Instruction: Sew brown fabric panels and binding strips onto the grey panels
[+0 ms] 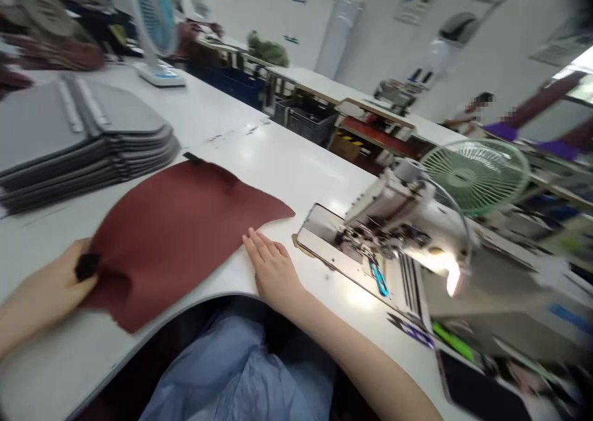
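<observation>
We're at a glossy white tabletop in a room with pale walls, a metal sewing machine off to the right and rounded grey panels stacked at the left. Our matte maroon sheet sits between, all curves and puckered near our left hand, which pinches its end by a black tab. Our right hand is flat and outstretched, gripping nothing, right at the sheet's near edge.

bright overall; the machine lamp glares onto the white tabletop — blur smears the outer edges; upper-right corner dark
</observation>
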Motion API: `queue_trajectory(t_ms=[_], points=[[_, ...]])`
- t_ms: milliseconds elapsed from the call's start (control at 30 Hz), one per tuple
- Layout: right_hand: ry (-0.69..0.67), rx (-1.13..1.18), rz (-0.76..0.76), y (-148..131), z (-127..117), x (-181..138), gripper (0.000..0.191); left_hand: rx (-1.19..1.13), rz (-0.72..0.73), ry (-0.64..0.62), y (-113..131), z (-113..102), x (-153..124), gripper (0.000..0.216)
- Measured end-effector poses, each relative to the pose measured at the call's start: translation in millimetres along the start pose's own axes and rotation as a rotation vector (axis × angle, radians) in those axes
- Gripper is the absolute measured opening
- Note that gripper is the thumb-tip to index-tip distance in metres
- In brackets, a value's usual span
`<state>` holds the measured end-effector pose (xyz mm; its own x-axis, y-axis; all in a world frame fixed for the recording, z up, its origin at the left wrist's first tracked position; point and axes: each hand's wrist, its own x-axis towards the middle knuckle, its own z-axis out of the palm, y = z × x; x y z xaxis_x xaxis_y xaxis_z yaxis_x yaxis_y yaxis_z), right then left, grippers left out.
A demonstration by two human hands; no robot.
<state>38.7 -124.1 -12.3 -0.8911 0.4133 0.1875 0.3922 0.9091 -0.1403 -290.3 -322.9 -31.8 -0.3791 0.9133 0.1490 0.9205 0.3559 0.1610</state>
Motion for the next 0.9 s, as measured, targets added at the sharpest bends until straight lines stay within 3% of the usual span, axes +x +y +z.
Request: queue_trajectory(t_ms=[67,133,167,233,300,333,433,533,667,733,800,900], points=[[-0.082,0.006,0.026,11.7,10.5,33.6,0.073,-0.13,-0.12,-0.042,4.1,3.8,-15.0,0.061],[-0.16,0.024,0.037,26.5,18.4,62.5,0.077,-0.213,-0.133,-0.066,22.7,-0.9,-26.4,0.08],[-0.193,0.032,0.035,33.9,21.4,73.7,0.076,-0.198,-0.111,-0.019,34.6,-5.3,-30.1,0.088],[-0.228,0.041,0.028,46.5,25.8,87.8,0.069,-0.102,-0.026,0.186,57.9,-14.1,-33.9,0.094],[-0.214,0.04,0.015,54.5,28.9,91.5,0.063,-0.007,0.172,0.357,76.4,-17.1,-33.6,0.081],[-0.202,0.036,0.011,56.9,29.9,90.4,0.062,0.008,0.315,0.369,83.7,-15.4,-32.2,0.068],[-0.167,0.017,0.017,62.2,30.1,79.6,0.06,-0.038,0.64,0.218,101.0,-2.2,-24.0,0.037],[-0.137,0.009,0.059,73.1,23.7,59.0,0.057,-0.18,0.67,0.005,119.1,3.7,-12.0,0.032],[-0.117,0.058,0.081,92.9,12.0,18.3,0.055,-0.506,0.699,-0.695,146.3,-21.3,8.6,0.009],[-0.096,0.058,0.103,99.0,10.2,-0.3,0.054,-0.624,0.688,-0.879,156.3,-37.9,25.8,0.008],[-0.073,0.042,0.127,102.0,11.7,-12.4,0.053,-0.616,0.676,-0.783,162.8,-48.9,52.2,0.015],[-0.059,0.034,0.131,103.9,15.6,-18.0,0.053,-0.321,0.743,-0.351,174.1,-51.0,110.8,0.024]])
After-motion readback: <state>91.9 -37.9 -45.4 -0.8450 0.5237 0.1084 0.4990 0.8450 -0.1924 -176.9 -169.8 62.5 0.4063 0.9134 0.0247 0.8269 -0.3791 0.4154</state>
